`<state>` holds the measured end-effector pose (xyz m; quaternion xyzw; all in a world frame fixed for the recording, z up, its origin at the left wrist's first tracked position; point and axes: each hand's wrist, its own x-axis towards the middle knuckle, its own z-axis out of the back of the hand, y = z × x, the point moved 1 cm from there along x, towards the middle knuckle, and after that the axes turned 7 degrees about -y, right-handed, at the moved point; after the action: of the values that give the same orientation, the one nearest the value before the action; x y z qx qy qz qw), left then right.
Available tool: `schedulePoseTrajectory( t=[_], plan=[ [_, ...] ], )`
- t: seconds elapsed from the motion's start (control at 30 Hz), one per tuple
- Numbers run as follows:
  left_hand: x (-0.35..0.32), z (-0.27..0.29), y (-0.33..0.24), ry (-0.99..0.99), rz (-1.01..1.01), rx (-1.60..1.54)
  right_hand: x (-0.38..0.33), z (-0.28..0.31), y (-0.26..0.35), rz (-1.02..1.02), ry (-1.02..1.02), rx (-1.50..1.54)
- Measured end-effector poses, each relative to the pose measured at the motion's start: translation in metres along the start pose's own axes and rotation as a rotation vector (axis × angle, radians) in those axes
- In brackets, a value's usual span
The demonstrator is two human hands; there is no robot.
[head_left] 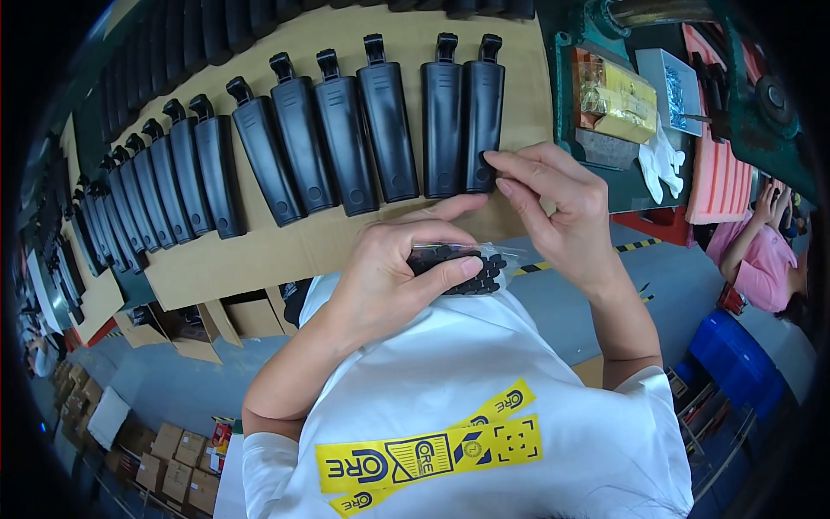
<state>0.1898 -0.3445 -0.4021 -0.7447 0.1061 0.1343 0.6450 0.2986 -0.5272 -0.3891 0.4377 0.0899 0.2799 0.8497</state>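
Many black handles (301,138) lie in a row on the cardboard sheet (216,270). Off the sheet's near edge, left hand (389,270) clamped on a clear bag (512,257) of small black pieces (488,275). At the sheet's right end, right hand (562,197) at the lower end of the rightmost handle (482,112), thumb and forefinger close; whether they pinch a piece, cannot tell. Judgement: keep that handle flat, press squarely, hold the bag level. Labels: off the sheet's near side, yellow strips (432,454) with dark lettering on the white shirt (519,355); handles show no legible writing.
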Motion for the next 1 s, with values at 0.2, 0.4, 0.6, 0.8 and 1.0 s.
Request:
schedulePoseTrajectory(
  t=[0.2, 0.4, 0.6, 0.8, 1.0],
  plan=[
    [0.000, 0.000, 0.001, -0.010, -0.022, 0.006, 0.013, 0.005, -0.008, 0.115, 0.061, 0.011],
    [0.000, -0.001, 0.002, -0.027, -0.023, 0.007, 0.018, 0.006, -0.008, 0.209, 0.108, -0.012],
    [0.000, -0.001, 0.001, -0.012, 0.029, -0.009, 0.031, 0.009, 0.001, 0.102, 0.211, -0.019],
    [0.000, -0.001, 0.001, -0.020, 0.047, -0.011, 0.038, 0.014, 0.003, 0.096, 0.330, -0.068],
    [0.000, -0.001, 0.004, -0.016, -0.032, 0.019, 0.035, 0.011, 0.001, -0.129, 0.294, 0.086]
  ],
)
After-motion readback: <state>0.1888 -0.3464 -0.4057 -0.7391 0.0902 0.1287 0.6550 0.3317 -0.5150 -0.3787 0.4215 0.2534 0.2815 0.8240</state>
